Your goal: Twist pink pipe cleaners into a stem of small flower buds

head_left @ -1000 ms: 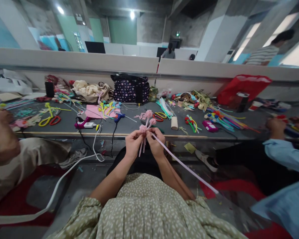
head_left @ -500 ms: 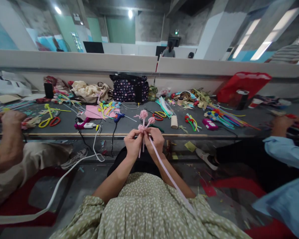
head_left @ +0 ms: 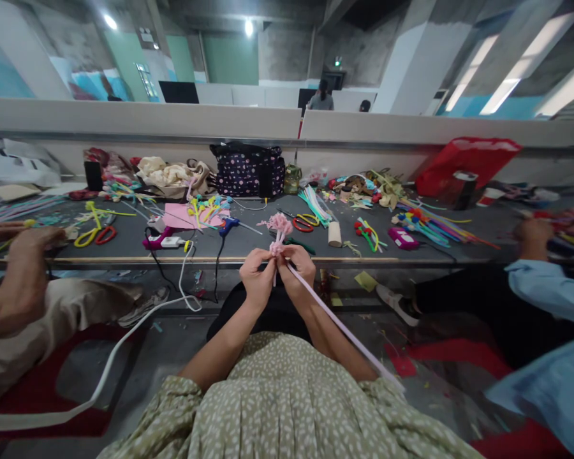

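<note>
My left hand and my right hand meet in front of my chest, just below the front edge of the grey worktable. Both pinch a small bunch of pink pipe-cleaner flowers whose fuzzy heads stick up above my fingers. A long pale pink pipe cleaner trails from my right hand down to the right across my lap. My forearms come out of a green dotted dress.
The table carries a blue glue gun, a pink glue gun, scissors, a tape roll, coloured pipe cleaners, a dotted bag and a red bag. A person's hands work at each side. A white cable hangs to the floor.
The long pale pipe cleaner has swung, its free end first nearer my lap, then out right again. The flower heads have bunched closer together. My hands stayed in place.
</note>
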The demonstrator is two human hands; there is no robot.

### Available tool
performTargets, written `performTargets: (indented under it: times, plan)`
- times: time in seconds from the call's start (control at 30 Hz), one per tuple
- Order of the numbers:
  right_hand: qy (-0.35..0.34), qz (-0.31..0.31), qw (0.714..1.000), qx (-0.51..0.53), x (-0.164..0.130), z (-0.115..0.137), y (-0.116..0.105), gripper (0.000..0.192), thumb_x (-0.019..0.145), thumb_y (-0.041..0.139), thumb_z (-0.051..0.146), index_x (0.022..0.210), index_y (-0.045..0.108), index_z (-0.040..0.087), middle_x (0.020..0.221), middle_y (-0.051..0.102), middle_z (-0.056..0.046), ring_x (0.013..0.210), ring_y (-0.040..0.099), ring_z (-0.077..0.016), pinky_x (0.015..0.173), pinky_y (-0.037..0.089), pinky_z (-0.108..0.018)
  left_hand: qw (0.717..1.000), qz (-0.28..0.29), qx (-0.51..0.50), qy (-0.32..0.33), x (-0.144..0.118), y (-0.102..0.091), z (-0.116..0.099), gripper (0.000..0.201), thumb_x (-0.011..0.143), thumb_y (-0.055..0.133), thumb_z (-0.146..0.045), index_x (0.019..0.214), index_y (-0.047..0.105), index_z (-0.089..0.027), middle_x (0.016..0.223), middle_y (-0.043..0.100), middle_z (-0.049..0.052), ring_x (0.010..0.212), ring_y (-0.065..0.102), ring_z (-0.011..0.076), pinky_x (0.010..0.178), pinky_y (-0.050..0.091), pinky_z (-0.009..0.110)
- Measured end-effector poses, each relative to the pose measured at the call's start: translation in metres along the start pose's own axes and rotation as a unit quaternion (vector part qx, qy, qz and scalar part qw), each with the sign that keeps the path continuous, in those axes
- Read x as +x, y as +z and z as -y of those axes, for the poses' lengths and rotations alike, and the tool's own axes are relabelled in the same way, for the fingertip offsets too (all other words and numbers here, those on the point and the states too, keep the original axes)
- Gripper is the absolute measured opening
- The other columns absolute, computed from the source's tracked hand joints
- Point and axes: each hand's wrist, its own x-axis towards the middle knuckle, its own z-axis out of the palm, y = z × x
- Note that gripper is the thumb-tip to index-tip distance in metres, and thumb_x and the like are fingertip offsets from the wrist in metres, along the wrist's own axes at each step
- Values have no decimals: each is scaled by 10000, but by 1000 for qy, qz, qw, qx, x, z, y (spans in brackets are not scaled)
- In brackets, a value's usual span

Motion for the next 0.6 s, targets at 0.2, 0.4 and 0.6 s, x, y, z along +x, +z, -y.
performTargets:
  times: [0.2,0.4,0.6]
  plan:
    - [144,3,984,103,3,-8,-5,209,840,585,382,856,664,189,804,661,-20,726,604,-149,667,492,-261,998,61,-4,-8,-9,2,-4,216,798,639,-212,984,745,-247,890,668,44,834,600,179,792,462,298]
    - [266,49,920,283,9,-25,-5,219,726,708,391,765,675,178,716,649,10,615,564,-128,606,485,-256,989,78,-73,-104,-5,1,-4,182,796,673,-302,927,760,-210,860,642,49,787,584,155,709,460,253]
    - [331,121,862,364,7,-33,-8,210,676,771,360,782,700,193,715,674,19,584,584,-128,575,508,-271,949,86,-173,-247,1,-2,7,262,699,761,-353,880,730,-165,775,646,27,644,552,112,568,449,213]
